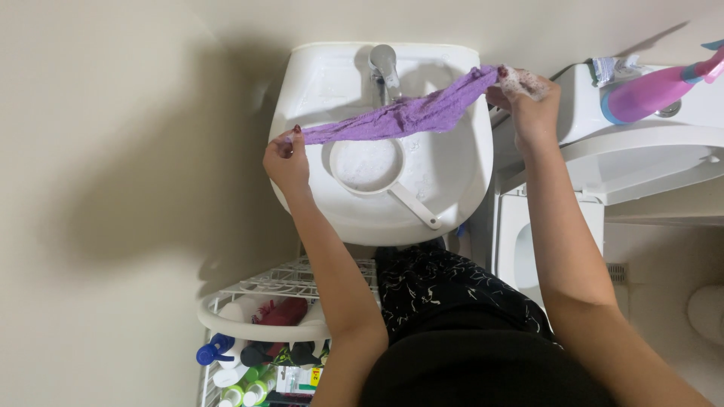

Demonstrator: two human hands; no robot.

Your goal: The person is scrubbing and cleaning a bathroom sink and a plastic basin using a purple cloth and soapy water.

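Two bare hands, left hand (285, 160) and soapy right hand (528, 102), each pinch one end of a purple terry washcloth (407, 114), stretched taut between them over the white ceramic basin (452, 181), above a white long-handled scoop (369, 167).

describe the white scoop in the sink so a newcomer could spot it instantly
Start at the white sink against the wall, with the chrome faucet at its back. In the basin, under the purple cloth stretched between the left hand and right hand, sits the white scoop. It alone is round, with a straight handle pointing toward the front rim.
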